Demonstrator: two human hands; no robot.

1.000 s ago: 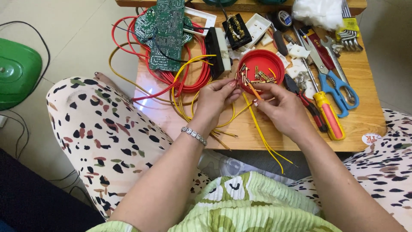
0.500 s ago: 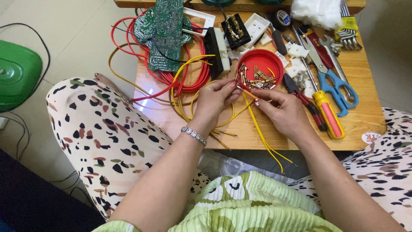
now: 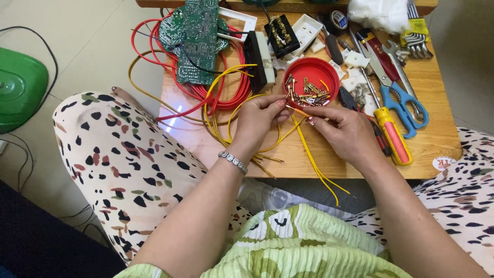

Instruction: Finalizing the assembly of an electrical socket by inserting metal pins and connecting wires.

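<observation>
My left hand (image 3: pixel 256 122) and my right hand (image 3: pixel 343 131) meet over a small wooden table (image 3: pixel 442 139), just below a red round lid (image 3: pixel 310 73) filled with several small brass terminals. Both pinch a thin yellow wire (image 3: pixel 314 157) between fingertips; its loose end trails off the table's front edge. The left thumb and forefinger grip the wire's tip near the lid's rim. A silver bracelet (image 3: pixel 232 161) sits on my left wrist. More yellow wire loops (image 3: pixel 221 121) lie under the left hand.
Coiled red wire (image 3: pixel 206 92) and a green circuit board (image 3: pixel 193 38) lie at the table's left. Blue-handled scissors (image 3: pixel 399 100), a yellow-and-red screwdriver (image 3: pixel 391 134), pliers, hex keys (image 3: pixel 417 33), tape and white plastic parts crowd the right. A green object (image 3: pixel 18 92) sits on the floor.
Both hands have stayed by the red lid, shifting slightly as the fingers work the yellow wire's tip. The camera view moved a little.
</observation>
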